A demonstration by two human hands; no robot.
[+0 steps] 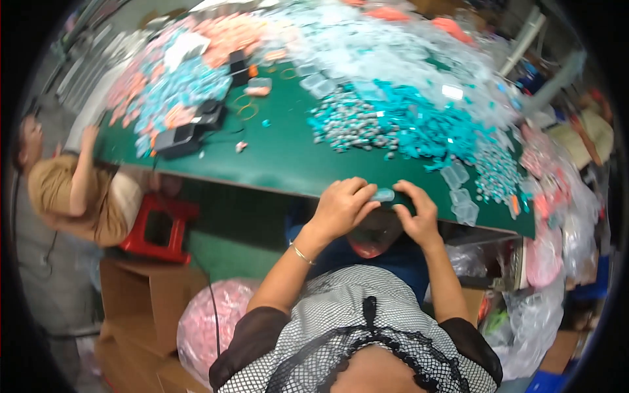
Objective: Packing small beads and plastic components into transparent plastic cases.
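Note:
Just off the near edge of the green table [275, 167], my left hand [342, 208] pinches a small see-through bluish plastic case [383, 195] between thumb and fingers. Beside the case's right end is my right hand [419, 216], its thumb and forefinger apart and curved around a gap. Whether a fingertip touches the case is too blurred to tell. Beyond my hands lie a heap of small grey-and-teal pieces [357, 124] and a pile of teal plastic parts [432, 131]. See-through boxes [464, 206] rest near the table edge on my right.
Whitish see-through cases [393, 52] are heaped at the back. Coral and blue pieces [190, 85] cover the left end, near black boxes [178, 141]. Another person [82, 196] sits at left by a red stool [160, 229]. Cardboard boxes [151, 301] and a pink-filled bag [213, 318] flank me.

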